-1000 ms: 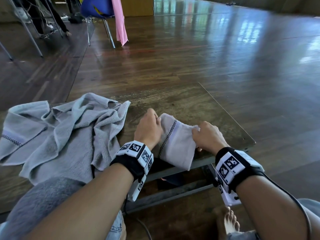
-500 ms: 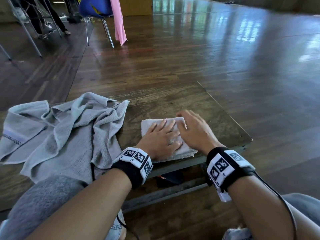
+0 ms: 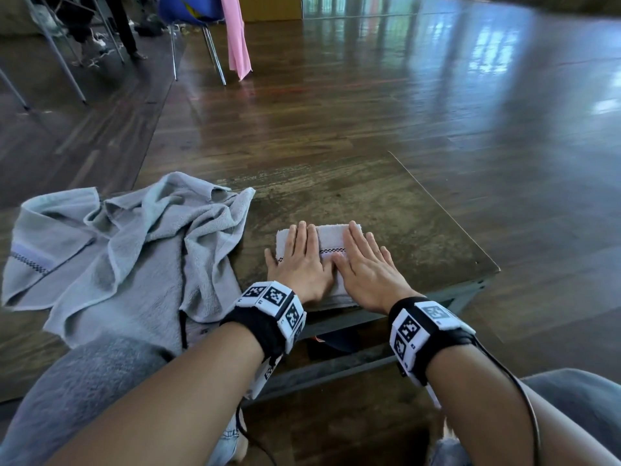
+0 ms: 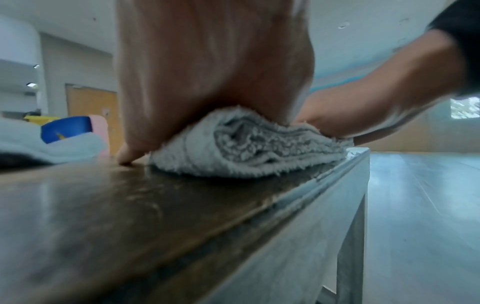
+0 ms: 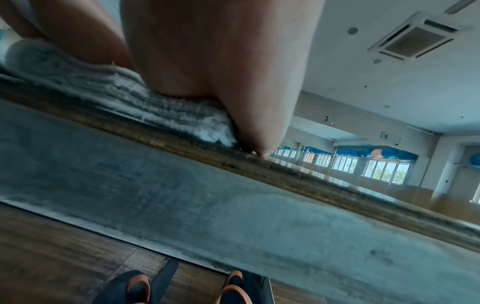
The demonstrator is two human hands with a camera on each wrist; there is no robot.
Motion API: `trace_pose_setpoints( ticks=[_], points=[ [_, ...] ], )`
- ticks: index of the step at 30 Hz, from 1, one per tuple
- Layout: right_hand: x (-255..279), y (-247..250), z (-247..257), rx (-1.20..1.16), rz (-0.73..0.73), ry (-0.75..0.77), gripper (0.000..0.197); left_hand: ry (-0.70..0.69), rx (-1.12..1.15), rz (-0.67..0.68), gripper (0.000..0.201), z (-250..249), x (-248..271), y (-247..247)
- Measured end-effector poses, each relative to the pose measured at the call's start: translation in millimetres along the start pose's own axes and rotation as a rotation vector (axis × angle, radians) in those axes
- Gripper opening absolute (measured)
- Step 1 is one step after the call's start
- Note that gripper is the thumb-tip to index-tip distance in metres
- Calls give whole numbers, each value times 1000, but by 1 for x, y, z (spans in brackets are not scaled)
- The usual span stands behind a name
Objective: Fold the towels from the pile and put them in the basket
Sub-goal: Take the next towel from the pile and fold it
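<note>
A small folded grey towel [image 3: 331,237] with a checkered stripe lies near the front edge of the low wooden table [image 3: 386,203]. My left hand [image 3: 299,260] presses flat on its left half with straight fingers. My right hand [image 3: 364,264] presses flat on its right half beside it. From the left wrist the towel's stacked layers [image 4: 249,148] show under the palm [image 4: 215,67], with the right hand [image 4: 376,107] behind. The right wrist view shows the layered towel edge [image 5: 155,107] under the right palm [image 5: 221,61]. A loose pile of grey towels [image 3: 127,250] lies crumpled at the table's left. No basket is in view.
The table's right corner [image 3: 494,270] and metal frame [image 5: 207,195] drop to a glossy wooden floor [image 3: 437,95]. A blue chair with a pink cloth [image 3: 238,35] and metal stands are far back left. My grey-clad knee [image 3: 84,381] is at the lower left, and shoes [image 5: 228,288] are beneath the table.
A second ago both hands pinched the towel's near edge hanging over the table front. They folded it onto the table, and now both palms lie flat side by side on it.
</note>
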State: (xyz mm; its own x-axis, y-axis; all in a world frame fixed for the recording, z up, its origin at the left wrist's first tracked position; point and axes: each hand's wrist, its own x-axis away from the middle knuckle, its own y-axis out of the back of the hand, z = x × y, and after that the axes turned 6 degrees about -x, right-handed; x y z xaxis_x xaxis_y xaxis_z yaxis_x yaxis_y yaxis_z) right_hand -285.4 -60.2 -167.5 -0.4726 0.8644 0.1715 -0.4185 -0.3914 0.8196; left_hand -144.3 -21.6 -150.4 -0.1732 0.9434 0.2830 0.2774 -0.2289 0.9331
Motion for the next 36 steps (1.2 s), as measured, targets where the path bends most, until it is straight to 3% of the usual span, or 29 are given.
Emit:
trace_pose_setpoints(
  ticks=[6, 13, 19, 30, 36],
  points=[
    [-1, -2, 3, 35, 5, -49, 68, 47, 39, -21, 65, 9, -11, 1],
    [-1, -3, 7, 30, -28, -83, 66, 9, 9, -101, 67, 9, 4, -7],
    [1, -2, 7, 31, -16, -99, 67, 24, 20, -68, 68, 14, 8, -5],
    [5, 0, -10, -12, -10, -191, 69, 112, 78, -87, 67, 21, 1, -10],
    [6, 1, -10, -23, -7, -199, 70, 230, 120, -104, 68, 30, 1, -11]
  ],
)
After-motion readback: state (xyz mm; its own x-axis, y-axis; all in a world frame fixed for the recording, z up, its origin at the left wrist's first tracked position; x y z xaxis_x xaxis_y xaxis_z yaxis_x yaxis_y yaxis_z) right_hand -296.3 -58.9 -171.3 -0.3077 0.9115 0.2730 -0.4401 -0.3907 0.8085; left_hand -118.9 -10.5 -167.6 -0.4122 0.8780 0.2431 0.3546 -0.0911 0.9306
